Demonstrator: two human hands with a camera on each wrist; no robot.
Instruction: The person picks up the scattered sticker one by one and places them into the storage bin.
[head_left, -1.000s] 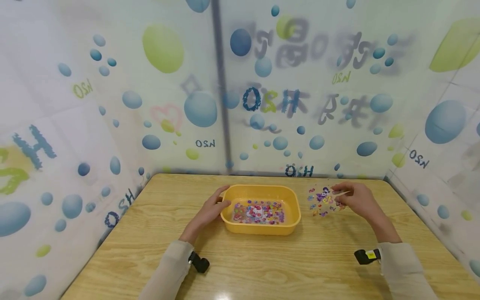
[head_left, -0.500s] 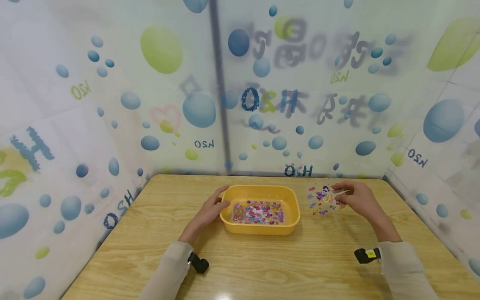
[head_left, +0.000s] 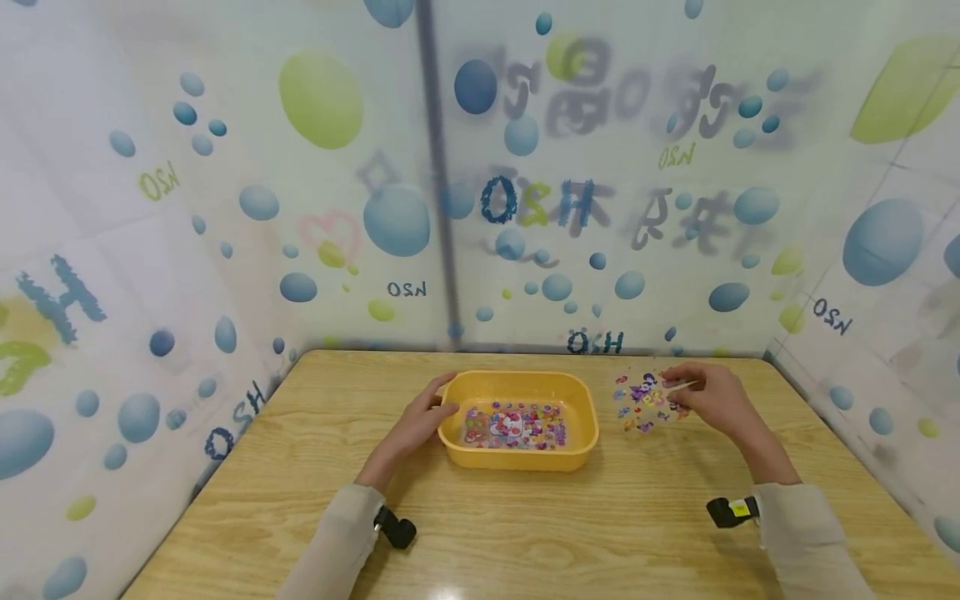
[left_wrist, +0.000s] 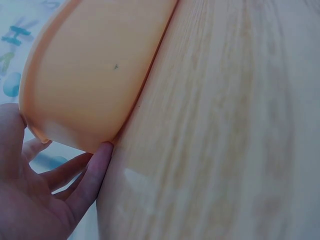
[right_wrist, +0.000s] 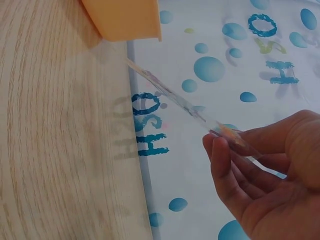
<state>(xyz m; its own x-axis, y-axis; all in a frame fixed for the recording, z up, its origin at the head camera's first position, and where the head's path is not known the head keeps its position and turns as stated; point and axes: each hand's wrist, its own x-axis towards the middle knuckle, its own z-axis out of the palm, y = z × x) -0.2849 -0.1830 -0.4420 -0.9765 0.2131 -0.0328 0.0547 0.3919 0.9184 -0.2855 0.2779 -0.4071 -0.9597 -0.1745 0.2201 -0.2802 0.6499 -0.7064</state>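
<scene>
My left hand (head_left: 414, 421) grips the left end of a yellow plastic basin (head_left: 517, 459), its thumb over the rim and its fingers against the outer wall in the left wrist view. Inside the basin lie colourful sticker sheets (head_left: 517, 425), one with a white cartoon cat head. To the right of the basin, my right hand (head_left: 716, 400) pinches a clear sticker sheet (head_left: 645, 398) printed with small, mostly purple figures. The right wrist view shows this sheet (right_wrist: 175, 102) nearly edge-on, raised off the table and held between thumb and fingers at one end.
The wooden table (head_left: 540, 533) ends at a patterned curtain (head_left: 525, 275) behind, with more of it on both sides. Black wrist cameras sit on both sleeves, the left camera (head_left: 397, 529) and the right camera (head_left: 727, 512). The basin (right_wrist: 122, 20) shows in the right wrist view.
The head view has shifted very slightly. Both hands, the basin and the held sticker sheet keep their places.
</scene>
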